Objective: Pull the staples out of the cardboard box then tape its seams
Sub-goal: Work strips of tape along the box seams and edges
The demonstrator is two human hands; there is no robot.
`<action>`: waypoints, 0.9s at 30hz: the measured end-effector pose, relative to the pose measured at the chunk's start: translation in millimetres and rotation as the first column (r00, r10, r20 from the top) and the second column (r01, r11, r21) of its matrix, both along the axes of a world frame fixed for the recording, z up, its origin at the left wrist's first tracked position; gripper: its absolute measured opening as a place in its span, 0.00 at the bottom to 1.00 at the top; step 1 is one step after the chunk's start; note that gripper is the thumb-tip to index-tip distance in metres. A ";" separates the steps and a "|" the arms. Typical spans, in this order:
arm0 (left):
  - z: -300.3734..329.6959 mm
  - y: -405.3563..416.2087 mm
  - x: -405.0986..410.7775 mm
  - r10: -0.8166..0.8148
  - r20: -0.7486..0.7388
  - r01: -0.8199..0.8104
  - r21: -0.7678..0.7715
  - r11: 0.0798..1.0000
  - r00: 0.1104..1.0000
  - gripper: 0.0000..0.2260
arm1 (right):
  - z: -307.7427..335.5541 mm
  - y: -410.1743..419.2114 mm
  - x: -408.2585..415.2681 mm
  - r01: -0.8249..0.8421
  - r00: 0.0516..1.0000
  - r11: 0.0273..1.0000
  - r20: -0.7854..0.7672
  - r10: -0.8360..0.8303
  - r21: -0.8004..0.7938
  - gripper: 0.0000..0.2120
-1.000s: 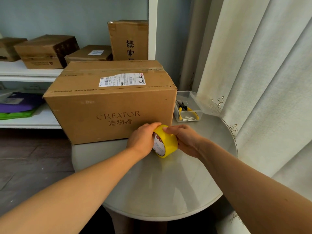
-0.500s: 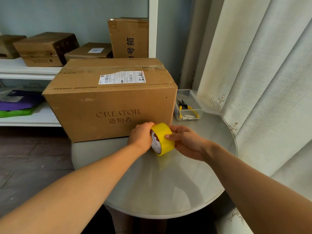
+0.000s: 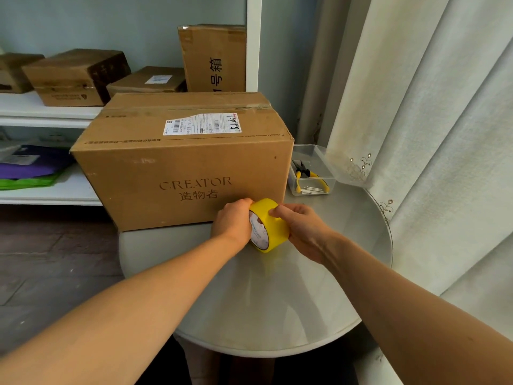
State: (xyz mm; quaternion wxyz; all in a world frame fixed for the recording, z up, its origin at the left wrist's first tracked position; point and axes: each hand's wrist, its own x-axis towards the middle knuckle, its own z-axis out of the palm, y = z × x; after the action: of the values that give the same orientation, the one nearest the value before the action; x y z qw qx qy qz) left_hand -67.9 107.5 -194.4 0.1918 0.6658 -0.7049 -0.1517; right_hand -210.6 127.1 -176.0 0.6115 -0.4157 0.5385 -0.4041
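Holding the roll of yellow adhesive tape (image 3: 268,225) with both hands just in front of the big brown cardboard box (image 3: 183,159) on the round grey table (image 3: 277,301), the person seems to be at the taping step, probably searching for the loose end of the tape. The left hand (image 3: 232,222) has its fingers curled around the side of the roll, and the right hand (image 3: 301,230) pinches its yellow outer band from the other side, both forearms stretched forward. The next move calls for peeling the end free and bringing it to a seam on the box.
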 end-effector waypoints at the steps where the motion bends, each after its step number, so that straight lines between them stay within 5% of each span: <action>1: 0.2 -0.4 0.3 0.008 -0.005 -0.008 0.009 1.000 1.000 0.10 | -0.8 -0.7 2.3 0.023 0.999 1.000 -0.024 -0.023 -0.003 0.03; 9: 3.5 -5.8 -0.1 0.082 -0.085 -0.072 0.115 0.991 0.993 0.10 | -4.7 5.8 0.0 -0.049 0.999 0.994 0.019 0.051 -0.094 0.11; 18: -8.8 -18.1 4.4 0.262 -0.428 -0.134 0.308 0.942 0.865 0.05 | -18.1 9.5 -9.1 -0.063 0.995 0.995 0.068 0.069 -0.081 0.12; 27: -10.6 -18.5 3.3 0.304 -0.504 -0.136 0.343 0.929 0.808 0.09 | -10.9 7.3 -14.3 -0.100 0.978 0.993 0.180 0.109 -0.057 0.12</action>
State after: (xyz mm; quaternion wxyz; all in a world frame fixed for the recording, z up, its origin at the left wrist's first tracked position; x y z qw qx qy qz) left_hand -64.6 89.1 -205.0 0.3023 0.6926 -0.5070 -0.4145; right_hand -224.9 134.4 -186.9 0.6689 -0.4188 0.4477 -0.4205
